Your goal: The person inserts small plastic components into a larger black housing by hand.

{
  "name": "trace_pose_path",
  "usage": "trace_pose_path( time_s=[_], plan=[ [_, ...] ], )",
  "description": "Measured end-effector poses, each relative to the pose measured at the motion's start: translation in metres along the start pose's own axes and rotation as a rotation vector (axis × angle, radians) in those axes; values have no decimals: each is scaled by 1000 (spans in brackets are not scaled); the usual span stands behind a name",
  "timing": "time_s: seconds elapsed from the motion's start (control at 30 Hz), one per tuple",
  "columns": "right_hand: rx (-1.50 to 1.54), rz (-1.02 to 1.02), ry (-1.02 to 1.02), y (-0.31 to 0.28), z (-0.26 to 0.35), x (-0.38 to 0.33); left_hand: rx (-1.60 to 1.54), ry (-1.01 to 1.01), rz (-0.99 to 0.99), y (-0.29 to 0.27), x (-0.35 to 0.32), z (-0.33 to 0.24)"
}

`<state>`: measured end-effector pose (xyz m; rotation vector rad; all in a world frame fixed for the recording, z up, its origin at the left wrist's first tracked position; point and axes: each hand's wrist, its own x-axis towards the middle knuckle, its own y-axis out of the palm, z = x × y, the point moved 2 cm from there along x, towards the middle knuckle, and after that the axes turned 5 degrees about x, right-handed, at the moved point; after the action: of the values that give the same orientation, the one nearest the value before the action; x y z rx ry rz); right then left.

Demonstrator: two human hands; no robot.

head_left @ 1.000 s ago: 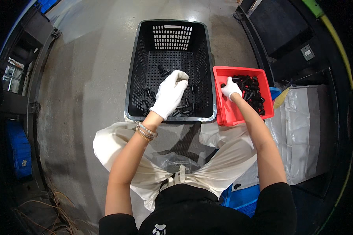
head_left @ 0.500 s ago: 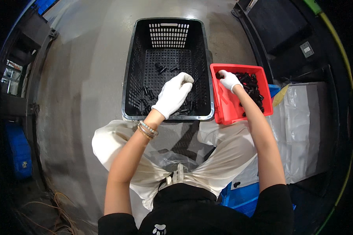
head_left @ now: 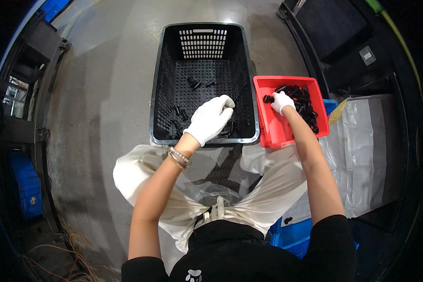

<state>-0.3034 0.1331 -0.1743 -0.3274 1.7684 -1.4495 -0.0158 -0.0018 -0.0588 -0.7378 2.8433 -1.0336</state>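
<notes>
A black plastic crate [head_left: 158, 94] with perforated walls stands in front of me, holding several loose black bolt-like parts [head_left: 194, 83]. Over its near right part is my left hand [head_left: 210, 120], in a white glove with the fingers curled in; whatever they may hold is hidden. To the right sits a red plastic bin [head_left: 278, 130] with a heap of the same black parts [head_left: 305, 101]. My right hand [head_left: 282, 101], also gloved in white, is inside this bin. Its fingers are closed on a black bolt [head_left: 268, 99], whose thick end sticks out to the left.
My knees in pale trousers flank the near side of the crate. Grey-white plastic sheeting [head_left: 357, 155] lies at the right, near a blue container [head_left: 291, 235] by my right hip. Orange cables [head_left: 75, 254] lie on the floor at lower left.
My right hand has moved slightly toward me and right within the red bin, the black bolt moving with it. My left hand has come a little nearer, still curled over the crate.
</notes>
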Motion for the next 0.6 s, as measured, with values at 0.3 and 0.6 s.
trace_pose_path(
  time_s=[0.3, 0.6],
  plan=[
    [468, -140, 25, -4, 2, 6, 51, 31, 47, 0, -1, -2],
    [964, -254, -502, -92, 50, -53, -36, -70, -22, -1, 2, 2]
  ],
)
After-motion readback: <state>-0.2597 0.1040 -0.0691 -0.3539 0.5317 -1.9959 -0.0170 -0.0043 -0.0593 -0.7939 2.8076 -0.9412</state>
